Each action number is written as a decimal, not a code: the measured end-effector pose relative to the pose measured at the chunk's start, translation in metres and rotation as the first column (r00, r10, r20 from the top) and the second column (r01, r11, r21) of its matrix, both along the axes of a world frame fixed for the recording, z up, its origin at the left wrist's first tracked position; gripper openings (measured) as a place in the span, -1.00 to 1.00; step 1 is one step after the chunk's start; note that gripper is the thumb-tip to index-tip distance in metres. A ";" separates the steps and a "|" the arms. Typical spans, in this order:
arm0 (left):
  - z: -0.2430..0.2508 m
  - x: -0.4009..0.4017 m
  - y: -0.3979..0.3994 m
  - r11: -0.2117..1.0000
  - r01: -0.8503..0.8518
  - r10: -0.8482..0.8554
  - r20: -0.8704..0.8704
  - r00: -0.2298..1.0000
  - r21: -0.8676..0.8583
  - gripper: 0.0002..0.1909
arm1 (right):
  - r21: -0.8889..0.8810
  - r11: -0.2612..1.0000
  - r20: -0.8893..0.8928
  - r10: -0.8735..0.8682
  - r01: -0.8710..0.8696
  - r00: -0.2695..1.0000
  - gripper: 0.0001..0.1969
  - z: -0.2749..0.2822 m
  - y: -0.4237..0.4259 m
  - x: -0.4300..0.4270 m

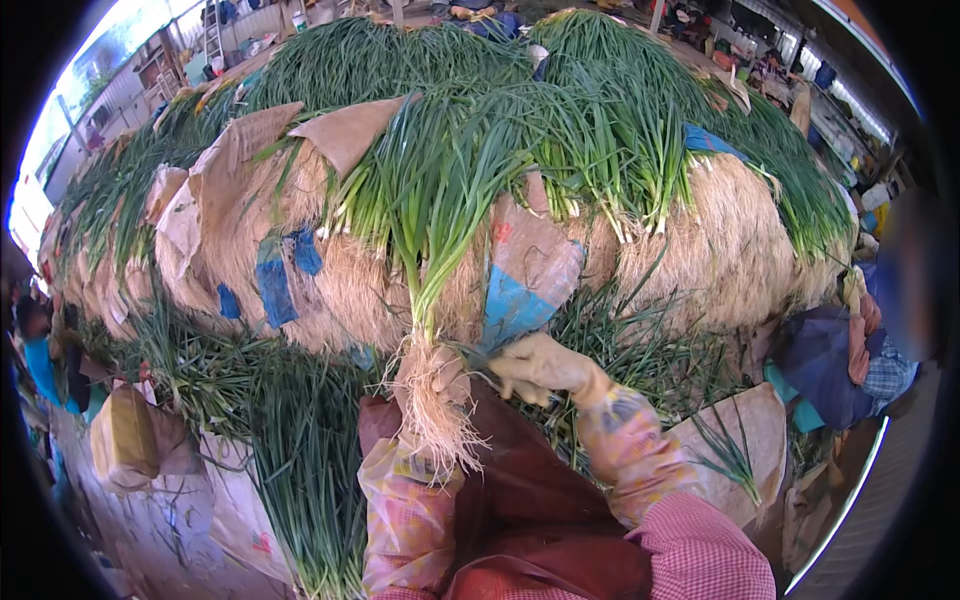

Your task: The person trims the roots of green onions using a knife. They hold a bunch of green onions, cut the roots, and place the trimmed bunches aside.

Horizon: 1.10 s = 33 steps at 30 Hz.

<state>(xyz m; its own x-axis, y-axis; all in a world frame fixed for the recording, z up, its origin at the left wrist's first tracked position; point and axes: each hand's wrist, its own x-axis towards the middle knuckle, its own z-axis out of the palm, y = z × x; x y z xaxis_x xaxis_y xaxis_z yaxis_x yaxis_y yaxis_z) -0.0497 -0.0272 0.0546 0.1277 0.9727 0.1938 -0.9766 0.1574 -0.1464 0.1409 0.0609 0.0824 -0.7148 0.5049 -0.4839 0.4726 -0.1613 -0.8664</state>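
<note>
My left hand (452, 377), in a pale work glove, grips a bunch of green onions (431, 289) around its base. The bunch stands roughly upright, its leaves fanning out over the pile. Its long pale roots (437, 420) hang down across my glove and wrist. To the right, my right hand (551, 367), gloved too, has its fingers bent just below a piece of brown and blue sacking (529, 274). Whether something thin lies between those fingers is hard to see. Both forearms wear patterned plastic sleeves.
A large pile of green onions (465, 67) rises ahead, roots facing me. More onions (307, 465) lie on sacking at my left, beside a yellowish plastic container (124, 442). A few onions (739, 457) rest on sacking at right. Another person (840, 360) sits at far right.
</note>
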 end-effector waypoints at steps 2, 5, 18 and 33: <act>-0.002 0.002 0.002 1.000 -0.001 0.001 -0.037 0.999 -0.008 -0.79 | 0.240 0.953 0.377 0.084 -0.184 0.923 -0.62 -0.045 0.008 0.039; -0.004 0.010 0.006 1.000 0.006 -0.008 -0.129 0.992 -0.016 -0.78 | 0.649 0.715 0.638 -0.328 -0.259 0.697 -0.59 -0.085 0.001 0.059; 0.002 0.009 -0.003 0.944 -0.190 0.033 -0.497 0.867 -0.269 -0.82 | -0.052 0.989 -0.267 -0.147 0.138 0.952 -0.73 0.036 -0.037 0.049; -0.016 0.042 0.008 0.902 0.133 -0.372 -0.583 0.723 -0.411 -0.79 | 0.918 0.397 0.032 -0.010 -0.025 0.999 -0.63 -0.057 -0.023 0.014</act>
<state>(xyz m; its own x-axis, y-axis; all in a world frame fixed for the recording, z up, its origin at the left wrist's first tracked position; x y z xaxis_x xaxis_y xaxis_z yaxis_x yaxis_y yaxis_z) -0.0074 -0.0188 0.0386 0.3530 0.8724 -0.3381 -0.7841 0.4730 0.4018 0.1549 0.0378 0.0256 -0.7162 0.6520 0.2487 0.4956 0.7262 -0.4765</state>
